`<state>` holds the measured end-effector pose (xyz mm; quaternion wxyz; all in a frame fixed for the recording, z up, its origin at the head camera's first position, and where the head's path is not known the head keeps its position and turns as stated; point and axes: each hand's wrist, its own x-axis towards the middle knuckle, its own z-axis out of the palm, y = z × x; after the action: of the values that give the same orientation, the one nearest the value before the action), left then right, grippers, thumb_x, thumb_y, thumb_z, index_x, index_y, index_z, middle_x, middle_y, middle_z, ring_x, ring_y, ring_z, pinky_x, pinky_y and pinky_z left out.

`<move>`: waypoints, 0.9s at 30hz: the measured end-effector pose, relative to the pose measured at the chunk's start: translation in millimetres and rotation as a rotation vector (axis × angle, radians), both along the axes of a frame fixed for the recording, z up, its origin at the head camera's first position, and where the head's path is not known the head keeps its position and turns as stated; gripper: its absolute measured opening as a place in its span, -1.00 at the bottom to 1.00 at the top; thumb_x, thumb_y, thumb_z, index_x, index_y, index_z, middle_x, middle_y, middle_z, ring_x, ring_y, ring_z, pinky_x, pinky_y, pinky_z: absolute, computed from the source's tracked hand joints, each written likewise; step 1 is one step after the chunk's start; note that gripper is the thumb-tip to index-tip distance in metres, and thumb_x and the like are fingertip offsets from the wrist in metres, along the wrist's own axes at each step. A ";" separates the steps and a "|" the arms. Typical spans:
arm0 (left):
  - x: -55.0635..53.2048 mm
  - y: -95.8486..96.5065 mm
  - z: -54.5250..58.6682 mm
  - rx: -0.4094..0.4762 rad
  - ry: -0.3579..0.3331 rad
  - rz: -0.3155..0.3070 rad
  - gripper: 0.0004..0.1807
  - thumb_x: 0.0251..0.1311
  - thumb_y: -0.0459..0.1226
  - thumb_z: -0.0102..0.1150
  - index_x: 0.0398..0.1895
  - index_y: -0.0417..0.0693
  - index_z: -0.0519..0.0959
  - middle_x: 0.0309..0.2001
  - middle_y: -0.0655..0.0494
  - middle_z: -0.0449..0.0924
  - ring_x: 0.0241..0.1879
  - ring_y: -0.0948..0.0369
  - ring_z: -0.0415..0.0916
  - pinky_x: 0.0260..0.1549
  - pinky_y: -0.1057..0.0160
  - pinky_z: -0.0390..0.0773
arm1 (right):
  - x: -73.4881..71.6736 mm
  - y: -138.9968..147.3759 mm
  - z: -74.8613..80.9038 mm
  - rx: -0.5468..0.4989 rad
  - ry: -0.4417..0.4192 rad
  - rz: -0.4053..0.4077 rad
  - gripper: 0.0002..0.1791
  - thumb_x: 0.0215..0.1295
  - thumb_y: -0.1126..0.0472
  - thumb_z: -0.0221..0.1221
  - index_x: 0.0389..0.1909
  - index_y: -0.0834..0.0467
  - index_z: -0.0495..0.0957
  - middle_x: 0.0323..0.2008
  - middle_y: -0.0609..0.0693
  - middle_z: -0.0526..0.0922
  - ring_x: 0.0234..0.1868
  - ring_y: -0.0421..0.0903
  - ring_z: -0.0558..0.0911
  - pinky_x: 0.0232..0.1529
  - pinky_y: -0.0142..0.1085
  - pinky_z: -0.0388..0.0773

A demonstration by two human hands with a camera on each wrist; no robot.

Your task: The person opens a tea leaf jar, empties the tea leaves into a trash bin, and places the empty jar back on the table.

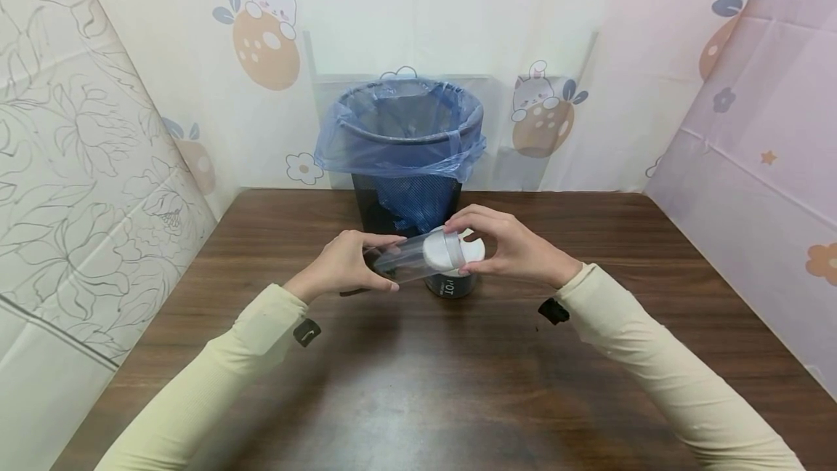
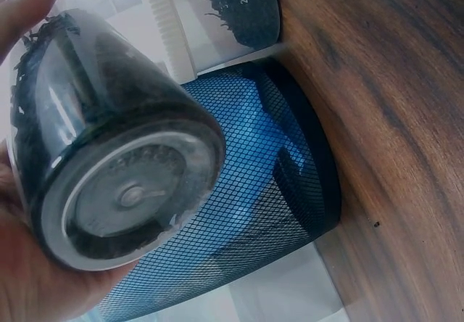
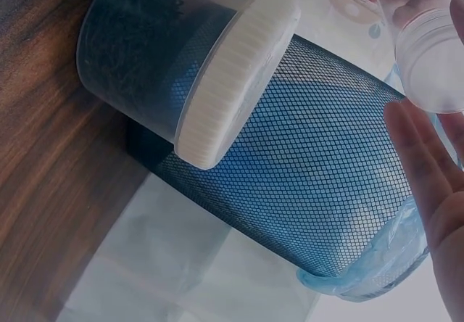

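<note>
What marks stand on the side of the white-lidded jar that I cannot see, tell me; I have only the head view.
Observer: The left wrist view shows the numbers 200 and 100 on the wall of the jar.
Operator: Now describe the end of the clear bottle that the left hand covers from me.
Observer: In the left wrist view, its base is round, with a small bump at the middle.

"100" and "200" mark the white-lidded jar (image 2: 239, 28)
</note>
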<state>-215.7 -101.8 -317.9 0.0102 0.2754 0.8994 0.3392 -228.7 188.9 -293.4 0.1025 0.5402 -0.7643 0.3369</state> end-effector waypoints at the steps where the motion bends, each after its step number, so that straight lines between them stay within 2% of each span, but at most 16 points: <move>1: 0.1 -0.1 0.0 -0.003 0.000 0.002 -0.21 -0.33 -0.09 0.58 0.17 0.22 0.56 -0.16 0.28 0.67 -0.26 0.25 0.50 -0.25 0.20 0.47 | 0.2 -0.3 -0.1 0.002 0.005 -0.004 -0.37 -0.12 0.38 0.48 0.06 0.24 0.50 0.00 0.06 0.54 -0.04 -0.08 0.49 -0.18 -0.12 0.54; 7: 2.0 -0.6 -0.1 -0.027 -0.009 0.010 -0.22 -0.30 -0.09 0.57 0.18 0.23 0.55 -0.15 0.31 0.66 -0.26 0.26 0.49 -0.27 0.20 0.46 | 3.1 -1.6 -1.5 0.055 -0.008 -0.037 -0.27 -0.13 0.34 0.49 0.14 0.23 0.43 0.07 0.04 0.49 0.02 -0.07 0.47 -0.07 -0.11 0.49; 11: 3.6 -1.2 -0.9 -0.036 -0.024 0.012 -0.23 -0.29 -0.09 0.57 0.18 0.24 0.55 -0.15 0.31 0.66 -0.23 0.27 0.50 -0.24 0.20 0.46 | 5.9 -1.3 -1.7 0.114 -0.087 -0.118 -0.19 -0.04 0.18 0.47 0.25 0.21 0.33 0.14 0.08 0.44 0.08 -0.07 0.46 0.02 -0.08 0.47; 15: 3.8 -2.2 -2.2 -0.035 -0.030 0.021 -0.22 -0.29 -0.10 0.57 0.18 0.26 0.55 -0.15 0.31 0.66 -0.21 0.27 0.51 -0.24 0.18 0.46 | 8.0 -0.9 -0.5 0.155 -0.230 -0.242 -0.37 0.26 0.07 0.25 0.29 0.17 0.30 0.11 0.06 0.48 0.04 -0.08 0.51 0.00 -0.11 0.48; 17: 3.5 -2.7 -2.9 -0.036 -0.028 0.021 -0.22 -0.29 -0.09 0.57 0.18 0.26 0.54 -0.15 0.30 0.66 -0.21 0.27 0.51 -0.24 0.17 0.46 | 7.8 -0.9 -0.6 0.167 -0.277 -0.271 -0.50 0.38 0.07 0.11 0.26 0.17 0.33 0.06 0.04 0.52 -0.01 -0.09 0.54 -0.05 -0.12 0.50; 20: 3.0 -3.1 -3.1 -0.035 -0.022 0.014 -0.23 -0.28 -0.08 0.56 0.18 0.26 0.54 -0.13 0.29 0.66 -0.21 0.27 0.51 -0.23 0.18 0.46 | 6.4 -0.9 -2.1 0.180 -0.289 -0.273 -0.61 0.44 0.10 0.03 0.19 0.17 0.40 -0.07 0.03 0.59 -0.09 -0.11 0.57 -0.13 -0.14 0.52; 24: 2.7 -3.3 -2.6 -0.041 -0.010 0.010 -0.23 -0.29 -0.08 0.56 0.18 0.25 0.55 -0.14 0.26 0.66 -0.22 0.27 0.51 -0.24 0.19 0.46 | 5.0 -1.4 -3.7 0.169 -0.282 -0.251 -0.65 0.40 0.13 0.09 0.13 0.16 0.46 -0.18 0.00 0.63 -0.17 -0.16 0.59 -0.20 -0.19 0.54; 27: 2.7 -3.5 -2.4 -0.050 -0.003 0.011 -0.23 -0.29 -0.09 0.56 0.18 0.25 0.55 -0.15 0.26 0.66 -0.24 0.27 0.50 -0.26 0.19 0.46 | 4.7 -1.3 -4.3 0.151 -0.308 -0.228 -0.64 0.36 0.17 0.14 0.13 0.18 0.46 -0.19 0.01 0.63 -0.18 -0.14 0.59 -0.21 -0.18 0.56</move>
<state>-213.0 -105.3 -320.4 0.0166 0.2696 0.9092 0.3170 -224.0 187.6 -297.6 -0.0191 0.3983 -0.8503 0.3435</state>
